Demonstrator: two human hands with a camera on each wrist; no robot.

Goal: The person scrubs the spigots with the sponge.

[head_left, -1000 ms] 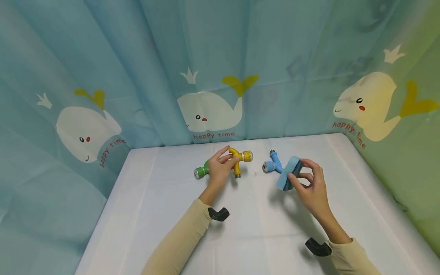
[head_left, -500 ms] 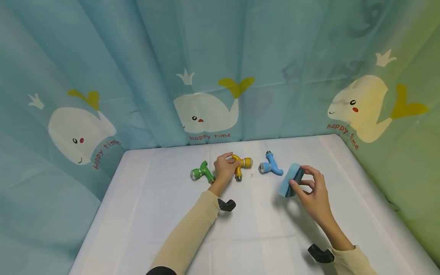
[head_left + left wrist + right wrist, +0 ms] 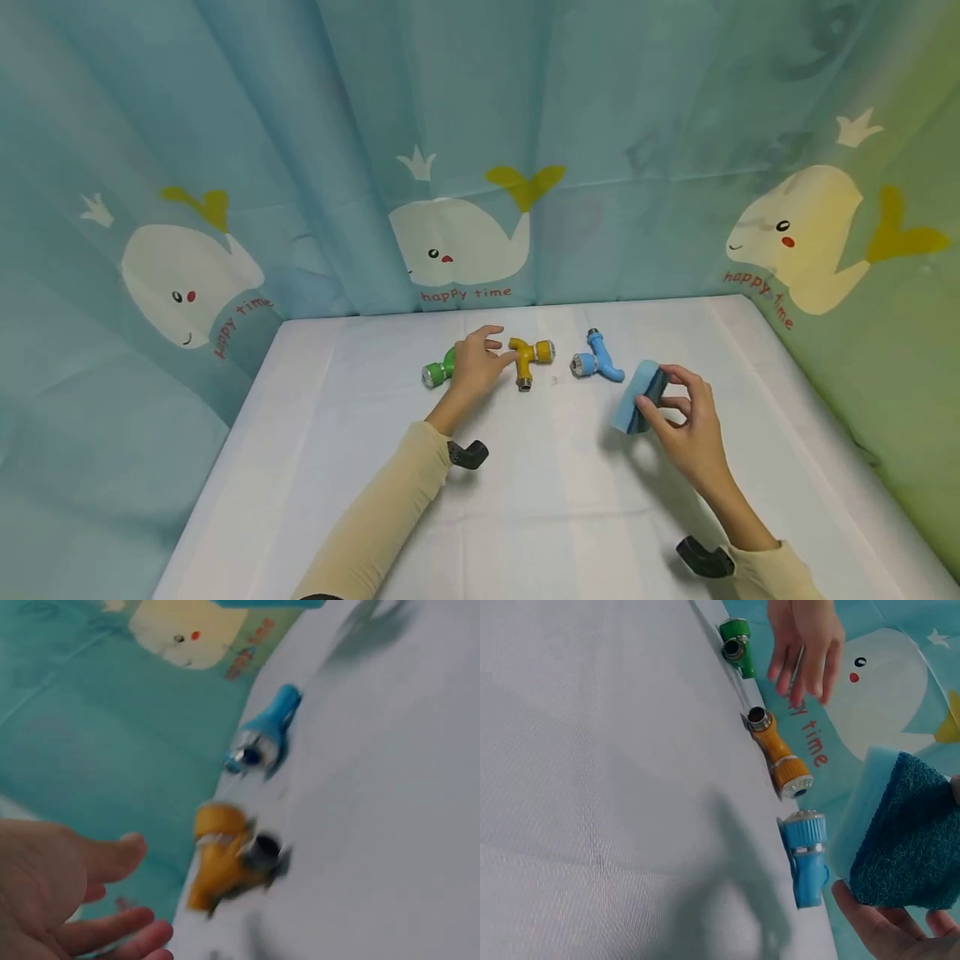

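Observation:
My right hand (image 3: 693, 433) pinches a light-blue sponge (image 3: 636, 398) with a dark scouring side (image 3: 911, 832), held above the table. My left hand (image 3: 474, 367) has its fingers spread just left of the yellow tap (image 3: 527, 357), apart from it in the left wrist view. That tap lies on the table with its ribbed knob to the right. A blue tap (image 3: 597, 360) lies to its right, left of the sponge. Behind my left hand a green tap (image 3: 435, 372) is partly hidden in the head view; the right wrist view shows more of it.
The taps lie in a row near the back of the white table (image 3: 525, 500). A blue-green curtain (image 3: 622, 100) with printed whales hangs behind the table and along its sides. Black curved pieces (image 3: 468, 455) stick out at both wrists.
My left hand has set the yellow tap down on the table, let go of it and drawn back left. My right hand has moved slightly down with the sponge, away from the blue tap.

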